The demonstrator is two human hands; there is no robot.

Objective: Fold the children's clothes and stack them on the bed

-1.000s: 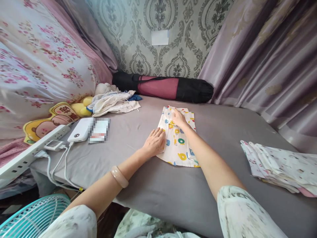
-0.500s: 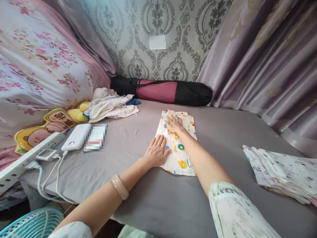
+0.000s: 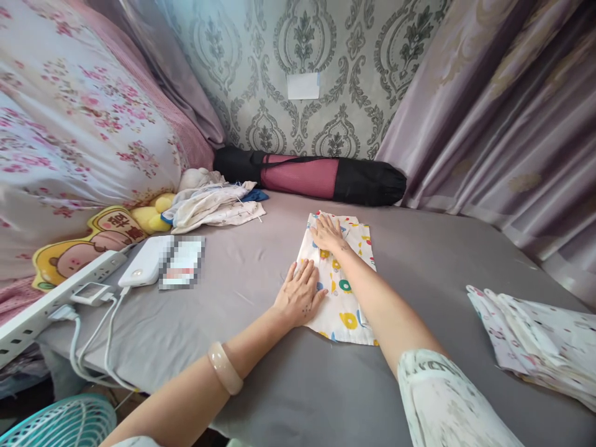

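Note:
A folded white cloth garment (image 3: 333, 320) with yellow, green, blue and red prints lies flat on the grey bed sheet (image 3: 261, 397). My left hand (image 3: 300, 295) rests palm down on its left edge, fingers stretched out, partly on the sheet. Higher up on the same cloth, my right hand (image 3: 328, 234) lies flat with its fingers spread. Neither hand grips anything. My right forearm hides part of the garment's right side. A pale bangle circles my left wrist.
At right lies a stack of folded printed cloths (image 3: 535, 341). Crumpled clothes (image 3: 209, 208) sit at back left, beside a long black and maroon bag (image 3: 302, 177) along the wall. Near left are a power strip (image 3: 60, 301), a white power bank (image 3: 146, 261), cables and a fan (image 3: 65, 422).
Both hands stay flat on the printed cloth, the right one a little further toward its upper left. The whole view has shifted slightly with my head.

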